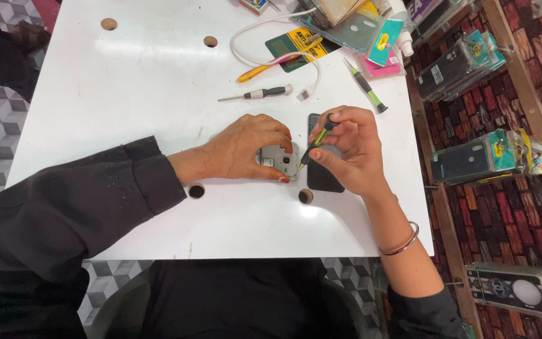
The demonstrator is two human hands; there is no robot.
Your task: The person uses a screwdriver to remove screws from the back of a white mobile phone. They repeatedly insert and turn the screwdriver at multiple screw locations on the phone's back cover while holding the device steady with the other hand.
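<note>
My left hand [246, 147] lies flat on a small grey phone part with a metal frame [277, 161], pinning it to the white table [127, 94]. In my right hand [349, 147] a green and black screwdriver [317, 139] is pinched upright, its tip touching the lower right corner of the grey part. A black phone panel [322, 179] lies under my right hand, just right of the grey part.
Two more screwdrivers lie further back: a black and silver one [258, 94] and a green one [366, 85]. A white cable [265, 28] and packaged phone cases [359, 28] sit at the far edge. More cased phones [472, 160] hang on the right. Round holes [196, 191] dot the tabletop.
</note>
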